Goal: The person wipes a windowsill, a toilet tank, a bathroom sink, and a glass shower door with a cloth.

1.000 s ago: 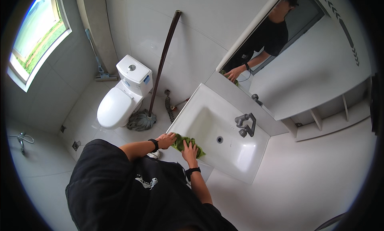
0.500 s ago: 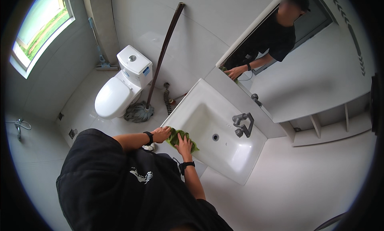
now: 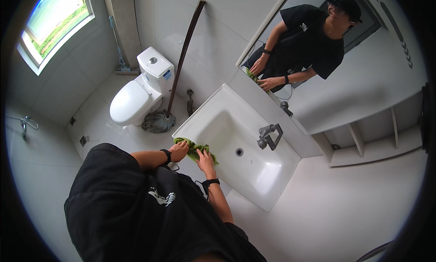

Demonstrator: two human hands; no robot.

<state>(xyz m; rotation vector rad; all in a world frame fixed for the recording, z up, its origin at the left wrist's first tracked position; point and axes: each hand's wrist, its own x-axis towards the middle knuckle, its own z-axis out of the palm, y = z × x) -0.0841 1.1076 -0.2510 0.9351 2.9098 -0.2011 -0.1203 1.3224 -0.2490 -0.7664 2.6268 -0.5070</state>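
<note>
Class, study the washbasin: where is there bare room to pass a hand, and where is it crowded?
Bare: the washbasin floor between the drain and left rim, and between drain and right rim. Crowded: the front-left corner, where the left hand and right hand are on green cloth; and the back, where the faucet juts out.

Daylight is admitted by the window [image 3: 58, 28]; glare is reflected by the basin [image 3: 247, 132]; edges are bowed, corners blackened.
</note>
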